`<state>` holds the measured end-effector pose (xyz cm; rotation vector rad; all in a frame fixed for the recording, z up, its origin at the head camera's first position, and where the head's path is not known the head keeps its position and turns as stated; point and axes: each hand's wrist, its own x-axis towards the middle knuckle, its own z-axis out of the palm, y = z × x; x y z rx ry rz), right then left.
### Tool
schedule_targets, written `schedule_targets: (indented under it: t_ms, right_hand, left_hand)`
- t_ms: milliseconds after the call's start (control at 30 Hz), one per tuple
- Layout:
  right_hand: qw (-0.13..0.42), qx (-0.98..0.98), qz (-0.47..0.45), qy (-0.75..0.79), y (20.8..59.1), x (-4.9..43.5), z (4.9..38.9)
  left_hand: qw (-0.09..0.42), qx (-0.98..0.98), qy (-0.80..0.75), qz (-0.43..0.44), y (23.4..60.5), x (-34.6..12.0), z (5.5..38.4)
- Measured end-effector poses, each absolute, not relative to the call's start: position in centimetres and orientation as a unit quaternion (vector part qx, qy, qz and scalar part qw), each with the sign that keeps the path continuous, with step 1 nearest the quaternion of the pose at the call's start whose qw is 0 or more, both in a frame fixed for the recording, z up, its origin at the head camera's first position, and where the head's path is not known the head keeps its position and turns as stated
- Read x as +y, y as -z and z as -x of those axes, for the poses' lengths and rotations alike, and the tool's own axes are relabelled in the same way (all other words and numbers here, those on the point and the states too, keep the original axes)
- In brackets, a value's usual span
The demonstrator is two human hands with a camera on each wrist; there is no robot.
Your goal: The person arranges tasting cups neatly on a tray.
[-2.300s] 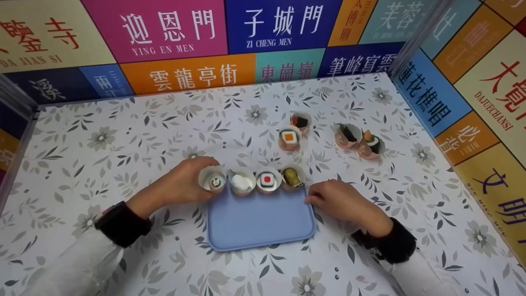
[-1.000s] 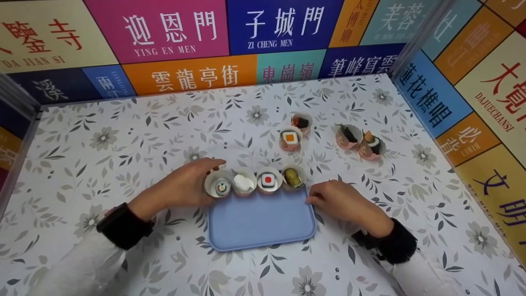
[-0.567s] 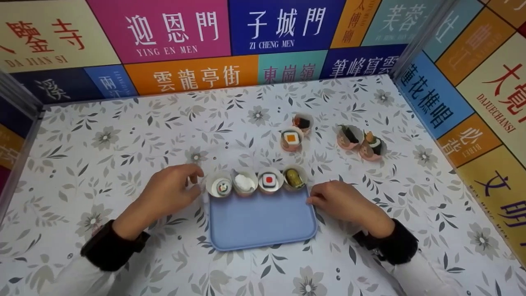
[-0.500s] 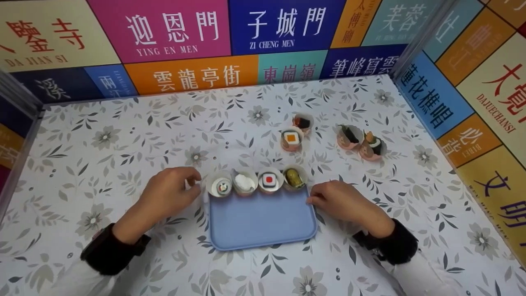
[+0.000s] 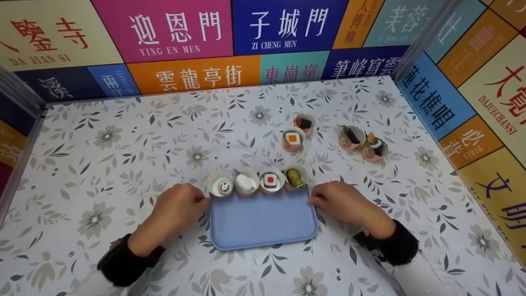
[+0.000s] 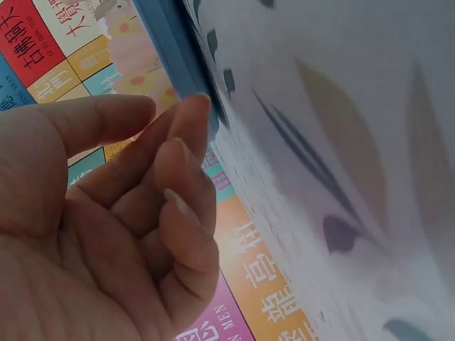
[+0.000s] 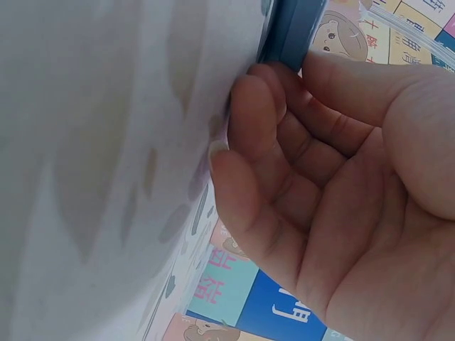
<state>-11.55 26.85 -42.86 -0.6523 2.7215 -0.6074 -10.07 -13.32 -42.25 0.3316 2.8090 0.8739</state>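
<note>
The right hand is pinching the tray; the left hand's hold is not showing clearly; level support should be protecting the cups.

Colourful lettered panels behind floral tablecloth

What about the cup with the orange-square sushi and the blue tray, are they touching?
Apart: the head view shows patterned tablecloth between the orange-square sushi's cup and the blue tray.
</note>
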Motion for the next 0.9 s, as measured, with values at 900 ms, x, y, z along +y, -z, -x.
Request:
schedule_targets:
  t_ms: [900]
  right_hand:
    - [0.134, 0.943, 0.225, 0.204, 42.7, 26.8, 11.4]
  left_hand:
    - [0.167, 0.934, -0.296, -0.109, 42.6, -12.5, 9.7]
